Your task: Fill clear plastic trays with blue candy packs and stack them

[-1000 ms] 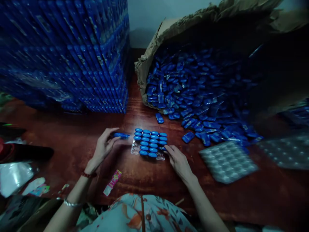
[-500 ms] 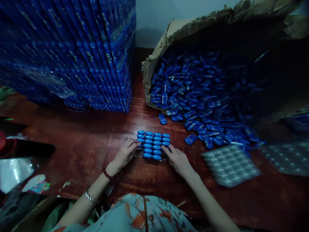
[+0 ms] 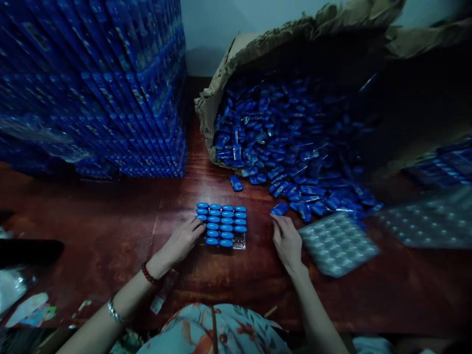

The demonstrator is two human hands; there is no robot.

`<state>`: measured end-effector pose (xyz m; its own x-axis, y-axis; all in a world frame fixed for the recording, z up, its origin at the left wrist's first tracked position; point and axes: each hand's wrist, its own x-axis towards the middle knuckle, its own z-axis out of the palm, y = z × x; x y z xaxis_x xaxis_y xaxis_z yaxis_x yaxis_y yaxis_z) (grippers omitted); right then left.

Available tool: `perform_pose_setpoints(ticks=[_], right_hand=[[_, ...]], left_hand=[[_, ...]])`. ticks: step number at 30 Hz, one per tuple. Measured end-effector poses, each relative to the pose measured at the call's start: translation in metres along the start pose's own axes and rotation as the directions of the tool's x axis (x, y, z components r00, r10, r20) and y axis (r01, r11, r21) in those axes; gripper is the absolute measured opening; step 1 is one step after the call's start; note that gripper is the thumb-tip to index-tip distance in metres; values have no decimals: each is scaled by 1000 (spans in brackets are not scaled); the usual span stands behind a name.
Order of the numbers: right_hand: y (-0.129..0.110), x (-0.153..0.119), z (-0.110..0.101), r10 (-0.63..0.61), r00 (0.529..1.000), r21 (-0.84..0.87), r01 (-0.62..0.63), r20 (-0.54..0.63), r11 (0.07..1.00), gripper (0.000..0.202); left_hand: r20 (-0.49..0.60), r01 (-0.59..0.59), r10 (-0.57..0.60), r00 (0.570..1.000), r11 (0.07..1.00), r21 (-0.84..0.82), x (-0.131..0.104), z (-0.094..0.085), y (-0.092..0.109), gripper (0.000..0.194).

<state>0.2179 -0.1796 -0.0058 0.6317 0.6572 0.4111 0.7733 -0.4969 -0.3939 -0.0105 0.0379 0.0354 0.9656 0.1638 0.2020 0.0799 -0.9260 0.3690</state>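
Observation:
Rows of glossy blue oval pieces point(image 3: 220, 221) stand upright in a clear plastic tray point(image 3: 239, 244) in front of me. At the left side of these rows, my left hand point(image 3: 186, 236) has its fingers drawn together against the lower left pieces; what it grips there is hidden. Out to the right, my right hand point(image 3: 286, 238) is off the tray, its fingertips beside a single blue packet point(image 3: 280, 208) at the edge of the pile. Whether those fingers touch the packet is not clear. The tray's lower right corner shows bare clear plastic.
A torn cardboard box point(image 3: 208, 115) lies open with loose blue packets point(image 3: 291, 147) spilling out. Stacked blue packs point(image 3: 147, 98) rise at the left. Clear bumpy trays point(image 3: 339, 243) lie at the right. A dark cylinder point(image 3: 31, 251) is at the left edge.
My right hand has left the right side of the rows and moved right to the packet by the pile. My left hand stays at the tray. The whole view has shifted.

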Motion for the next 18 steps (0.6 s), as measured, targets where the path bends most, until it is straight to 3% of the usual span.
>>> perform_pose_setpoints(ticks=[2, 4, 7, 9, 11, 13, 15, 18], right_hand=[[13, 12, 0, 89, 996, -91, -88, 3, 992, 29], [22, 23, 0, 128, 987, -240, -101, 101, 966, 34], [19, 34, 5, 122, 942, -413, 18, 312, 910, 49], [5, 36, 9, 88, 923, -460, 103, 375, 882, 51], [-15, 35, 12, 49, 916, -477, 162, 399, 864, 46], [-36, 33, 12, 41, 897, -473, 192, 440, 860, 39], [-50, 29, 7, 45, 870, -440, 203, 491, 875, 34], [-49, 21, -8, 57, 862, -347, 142, 503, 927, 29]], left_hand=[[19, -16, 16, 1000, 1000, 15, -2, 2, 0, 23], [-4, -34, 35, 999, 997, 69, -7, 3, -1, 28], [-67, -65, 77, 995, 983, 170, -8, -5, -6, 29], [-128, -67, 87, 988, 986, 150, 5, -17, -11, 26], [-172, -75, 88, 981, 994, 79, 33, -27, -15, 24], [-129, -99, 107, 986, 993, 63, 72, -29, -21, 26], [43, -170, 165, 985, 974, 152, 114, -19, -26, 27], [266, -236, 165, 950, 934, 266, 167, 11, -31, 33]])
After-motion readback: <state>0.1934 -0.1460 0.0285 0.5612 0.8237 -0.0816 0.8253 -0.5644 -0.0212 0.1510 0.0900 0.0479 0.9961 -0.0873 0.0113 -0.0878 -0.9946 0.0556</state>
